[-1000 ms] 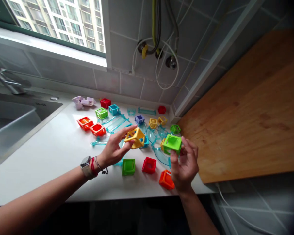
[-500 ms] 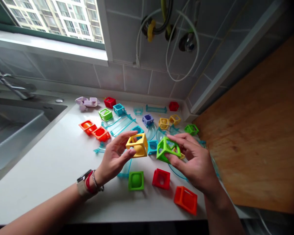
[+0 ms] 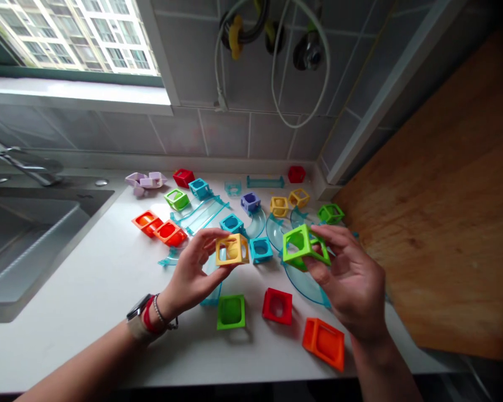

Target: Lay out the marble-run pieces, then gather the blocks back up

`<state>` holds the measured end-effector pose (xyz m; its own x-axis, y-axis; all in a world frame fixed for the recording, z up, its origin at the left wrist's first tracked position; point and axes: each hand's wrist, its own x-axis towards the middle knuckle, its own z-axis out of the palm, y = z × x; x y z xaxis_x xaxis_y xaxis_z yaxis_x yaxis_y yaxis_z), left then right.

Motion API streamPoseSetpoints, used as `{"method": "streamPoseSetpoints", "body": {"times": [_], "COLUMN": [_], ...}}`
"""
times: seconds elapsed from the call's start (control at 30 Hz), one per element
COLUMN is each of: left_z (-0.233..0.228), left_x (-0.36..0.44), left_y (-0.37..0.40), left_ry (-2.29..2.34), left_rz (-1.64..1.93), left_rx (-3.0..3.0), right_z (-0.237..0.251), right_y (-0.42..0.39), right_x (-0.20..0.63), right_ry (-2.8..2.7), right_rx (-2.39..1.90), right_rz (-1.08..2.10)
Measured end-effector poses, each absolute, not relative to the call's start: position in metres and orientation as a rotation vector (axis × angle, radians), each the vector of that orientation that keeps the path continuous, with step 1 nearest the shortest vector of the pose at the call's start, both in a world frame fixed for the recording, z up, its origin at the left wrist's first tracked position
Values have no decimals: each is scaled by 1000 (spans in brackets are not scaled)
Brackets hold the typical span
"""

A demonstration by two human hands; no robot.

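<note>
My left hand point(image 3: 190, 273) holds a yellow hollow cube point(image 3: 232, 249) above the white counter point(image 3: 88, 279). In my right hand point(image 3: 347, 279) is a light green hollow cube point(image 3: 304, 245), tilted, a little to the right of the yellow one. The two cubes are apart. Below my hands on the counter lie a green cube point(image 3: 231, 311), a red cube point(image 3: 277, 305) and an orange cube point(image 3: 324, 343). Two blue cubes point(image 3: 260, 249) sit just behind the yellow one.
More coloured cubes and clear blue curved track pieces point(image 3: 201, 212) are spread toward the tiled wall. Two orange cubes point(image 3: 159, 228) lie at the left. A steel sink point(image 3: 20, 234) is at far left, a wooden board point(image 3: 440, 195) at right. Hoses point(image 3: 276, 61) hang on the wall.
Both cubes have been turned in my hands. The green cube has risen slightly and shifted right, and the view has shifted.
</note>
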<state>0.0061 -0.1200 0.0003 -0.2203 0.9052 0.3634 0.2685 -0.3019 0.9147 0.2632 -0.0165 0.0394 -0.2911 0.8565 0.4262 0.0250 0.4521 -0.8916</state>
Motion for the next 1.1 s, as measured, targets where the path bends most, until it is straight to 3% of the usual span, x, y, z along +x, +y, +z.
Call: {"method": "streamPoseSetpoints", "body": {"times": [0.2, 0.43, 0.67, 0.87, 1.1], "left_z": [3, 2, 60, 101, 53], "left_x": [-10, -7, 16, 84, 160], "left_y": [-115, -116, -115, -21, 118], "left_ry": [1631, 1729, 1699, 1741, 1868], "left_rz": [1258, 949, 801, 616, 324], "left_rx": [1908, 2109, 2100, 2193, 2262], "right_z": [47, 67, 63, 65, 77], "right_y": [-4, 17, 38, 39, 25], "right_x": [267, 298, 323, 323, 327], "right_ry": [-1189, -597, -409, -233, -213], "right_rx": [-747, -705, -622, -572, -531], "right_rz": [832, 1111, 1180, 1304, 1390]}}
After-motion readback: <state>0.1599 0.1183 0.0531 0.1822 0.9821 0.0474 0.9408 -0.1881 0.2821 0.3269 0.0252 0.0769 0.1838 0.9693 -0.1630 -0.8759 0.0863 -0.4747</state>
